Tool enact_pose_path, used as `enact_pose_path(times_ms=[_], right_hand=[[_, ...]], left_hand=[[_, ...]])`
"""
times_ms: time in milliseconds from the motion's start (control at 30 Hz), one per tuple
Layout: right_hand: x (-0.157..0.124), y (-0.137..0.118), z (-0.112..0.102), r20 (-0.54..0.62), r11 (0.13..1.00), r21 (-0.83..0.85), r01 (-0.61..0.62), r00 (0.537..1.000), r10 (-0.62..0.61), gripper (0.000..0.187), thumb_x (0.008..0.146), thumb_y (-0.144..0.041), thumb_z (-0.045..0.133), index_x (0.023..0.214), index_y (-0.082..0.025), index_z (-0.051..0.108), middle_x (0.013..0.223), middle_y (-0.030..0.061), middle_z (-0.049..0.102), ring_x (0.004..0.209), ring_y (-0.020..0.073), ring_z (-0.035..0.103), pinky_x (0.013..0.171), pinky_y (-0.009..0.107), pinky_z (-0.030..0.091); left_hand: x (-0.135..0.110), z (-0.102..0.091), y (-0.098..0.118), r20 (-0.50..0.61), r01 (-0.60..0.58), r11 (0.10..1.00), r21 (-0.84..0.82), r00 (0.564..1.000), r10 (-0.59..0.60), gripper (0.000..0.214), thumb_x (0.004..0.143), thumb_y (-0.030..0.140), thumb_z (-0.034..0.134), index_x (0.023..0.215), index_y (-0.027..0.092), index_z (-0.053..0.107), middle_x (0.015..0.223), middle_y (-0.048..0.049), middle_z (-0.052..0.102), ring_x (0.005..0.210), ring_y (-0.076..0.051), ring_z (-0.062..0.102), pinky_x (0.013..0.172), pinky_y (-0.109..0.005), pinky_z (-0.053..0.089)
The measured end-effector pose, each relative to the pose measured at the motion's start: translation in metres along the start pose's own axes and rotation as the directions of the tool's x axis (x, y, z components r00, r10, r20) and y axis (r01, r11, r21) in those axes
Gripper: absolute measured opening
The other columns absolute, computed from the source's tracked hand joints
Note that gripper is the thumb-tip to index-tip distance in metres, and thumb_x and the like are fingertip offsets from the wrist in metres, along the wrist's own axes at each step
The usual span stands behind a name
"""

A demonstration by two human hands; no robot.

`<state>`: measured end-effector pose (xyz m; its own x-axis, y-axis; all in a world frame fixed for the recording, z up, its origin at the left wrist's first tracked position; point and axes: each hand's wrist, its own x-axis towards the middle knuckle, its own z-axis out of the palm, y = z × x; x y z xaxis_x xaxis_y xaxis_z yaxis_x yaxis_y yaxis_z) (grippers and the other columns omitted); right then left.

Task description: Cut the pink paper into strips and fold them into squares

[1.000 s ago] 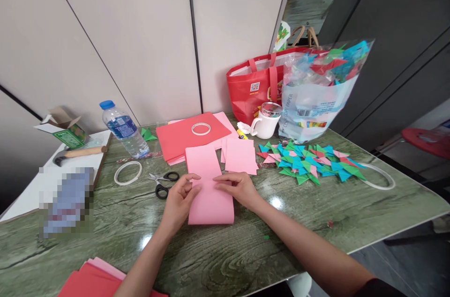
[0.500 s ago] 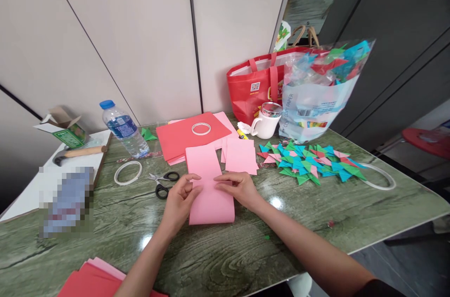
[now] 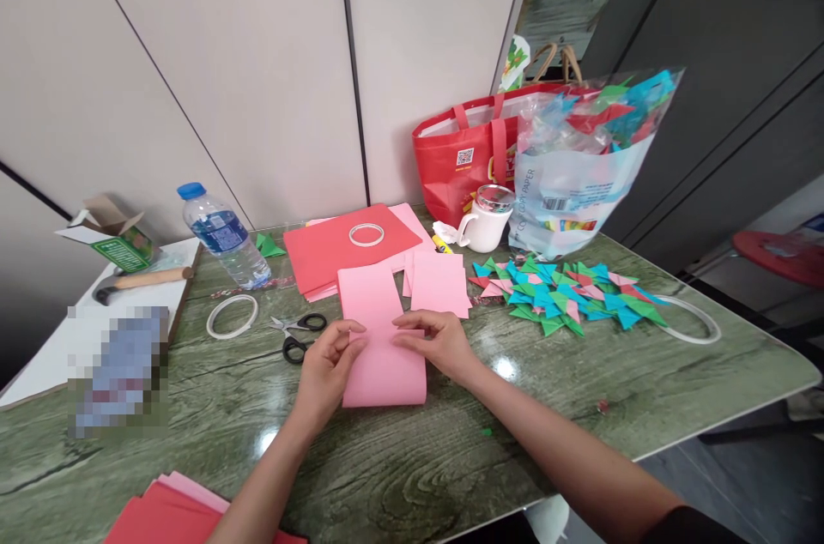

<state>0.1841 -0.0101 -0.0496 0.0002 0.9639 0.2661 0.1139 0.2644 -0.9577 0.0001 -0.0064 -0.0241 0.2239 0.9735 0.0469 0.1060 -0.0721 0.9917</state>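
Observation:
A strip of pink paper (image 3: 384, 372) lies in front of me, its near end curled up and folded back over the far part. At the left side of that flap, my left hand (image 3: 331, 359) pinches the edge between thumb and fingers. My right hand (image 3: 441, 342) grips the flap's right side the same way. Beyond my hands, the flat far part of the strip shows a darker layer along its left edge. Black-handled scissors (image 3: 302, 334) rest open just left of my left hand. Small pink paper squares (image 3: 441, 282) are stacked beyond my right hand.
Red sheets (image 3: 335, 248) with a tape roll (image 3: 366, 235) lie behind. A water bottle (image 3: 225, 235), another tape roll (image 3: 232, 317) and a hammer (image 3: 142, 281) stand or lie left. Right are a mug (image 3: 487, 226), folded paper pieces (image 3: 554, 295), a plastic bag (image 3: 572, 192) and a red bag (image 3: 451, 166).
The curled near end of the pink paper is slightly flatter. Both hands keep their grip almost in place, and the whole view has shifted a little.

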Motion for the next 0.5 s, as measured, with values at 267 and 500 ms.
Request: enact_pose_path(times_ms=[267, 500], right_hand=[[-0.0004, -0.0049, -0.0012, -0.035, 1.000, 0.002, 0.007, 0.999, -0.007, 0.019, 0.064, -0.033, 0.070, 0.079, -0.022, 0.071, 0.081, 0.0034, 0.071, 0.076, 0.0194, 0.064, 0.069, 0.030, 0.051], [0.0004, -0.0036, 0.0003, -0.064, 0.999, 0.021, -0.025, 0.998, 0.026, 0.016, 0.062, -0.031, 0.072, 0.074, -0.021, 0.071, 0.076, 0.0040, 0.071, 0.068, 0.0187, 0.064, 0.063, 0.029, 0.050]], left_hand=[[-0.0001, 0.0008, 0.0035, -0.061, -0.013, 0.999, -0.037, 0.998, 0.011, 0.021, 0.070, 0.035, 0.062, 0.082, 0.019, 0.054, 0.051, 0.0067, 0.046, 0.045, -0.008, 0.039, 0.043, -0.018, 0.027], [-0.0003, 0.0006, 0.0025, -0.048, 0.017, 0.997, -0.081, 0.999, -0.021, 0.025, 0.068, 0.036, 0.064, 0.083, 0.019, 0.054, 0.052, 0.0064, 0.049, 0.046, -0.008, 0.043, 0.044, -0.018, 0.029]])
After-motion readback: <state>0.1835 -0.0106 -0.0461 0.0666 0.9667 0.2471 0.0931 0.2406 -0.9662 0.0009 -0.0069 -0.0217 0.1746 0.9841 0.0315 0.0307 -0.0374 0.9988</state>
